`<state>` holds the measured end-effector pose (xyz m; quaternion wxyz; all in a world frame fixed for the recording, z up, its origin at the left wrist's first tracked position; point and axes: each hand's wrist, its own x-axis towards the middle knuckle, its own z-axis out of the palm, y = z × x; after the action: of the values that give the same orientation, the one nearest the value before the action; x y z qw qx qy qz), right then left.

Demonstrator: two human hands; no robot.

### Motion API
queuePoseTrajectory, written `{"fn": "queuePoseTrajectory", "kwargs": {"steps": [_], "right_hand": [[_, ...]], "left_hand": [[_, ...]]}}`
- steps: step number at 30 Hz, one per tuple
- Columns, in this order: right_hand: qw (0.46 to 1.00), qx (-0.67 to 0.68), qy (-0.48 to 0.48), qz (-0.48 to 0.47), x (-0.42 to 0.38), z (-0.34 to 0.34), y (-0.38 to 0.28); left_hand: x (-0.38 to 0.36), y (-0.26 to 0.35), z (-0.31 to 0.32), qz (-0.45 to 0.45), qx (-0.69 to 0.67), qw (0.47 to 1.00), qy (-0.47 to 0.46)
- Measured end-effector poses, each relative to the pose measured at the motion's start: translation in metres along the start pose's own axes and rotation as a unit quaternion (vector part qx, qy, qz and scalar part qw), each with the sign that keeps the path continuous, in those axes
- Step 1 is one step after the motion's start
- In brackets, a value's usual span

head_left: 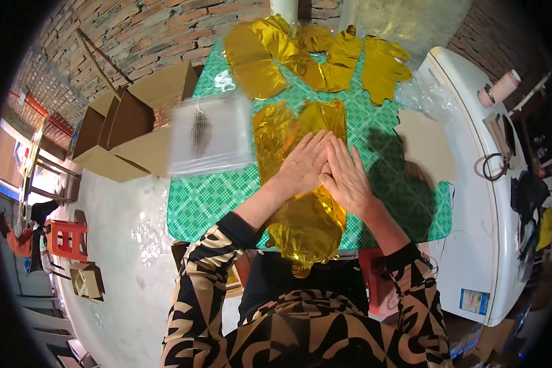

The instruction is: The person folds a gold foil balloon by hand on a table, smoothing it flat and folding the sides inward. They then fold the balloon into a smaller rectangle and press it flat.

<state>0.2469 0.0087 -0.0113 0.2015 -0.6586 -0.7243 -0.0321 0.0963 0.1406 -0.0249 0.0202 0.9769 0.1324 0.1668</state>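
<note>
Hands [349,178] released and flat, both over the shiny gold foil sheet [303,230]; its long axis points away from you.

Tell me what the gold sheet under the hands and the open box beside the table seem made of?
Gold sheet: probably metallised plastic film, mirror-shiny, with crinkles catching bright highlights.
Open box: apparently cardboard, matte brown, with stiff folded flaps.

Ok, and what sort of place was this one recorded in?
Probably a small home workshop or packing room: rough brick wall, open cardboard boxes, and flat gold foil balloons spread over a table with a green plaid cover.
</note>
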Motion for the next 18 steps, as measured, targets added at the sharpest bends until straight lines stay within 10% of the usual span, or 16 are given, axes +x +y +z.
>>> {"fn": "queuePoseTrajectory", "kwargs": {"steps": [11,18], "right_hand": [[0.989,-0.081,-0.115,0.05,0.005,-0.006,-0.008],[0.982,-0.067,-0.156,0.082,0.011,-0.012,-0.014]], "left_hand": [[-0.019,-0.019,-0.066,-0.153,-0.319,0.925,0.136],[-0.12,-0.012,-0.075,-0.308,-0.034,0.937,0.16]]}}
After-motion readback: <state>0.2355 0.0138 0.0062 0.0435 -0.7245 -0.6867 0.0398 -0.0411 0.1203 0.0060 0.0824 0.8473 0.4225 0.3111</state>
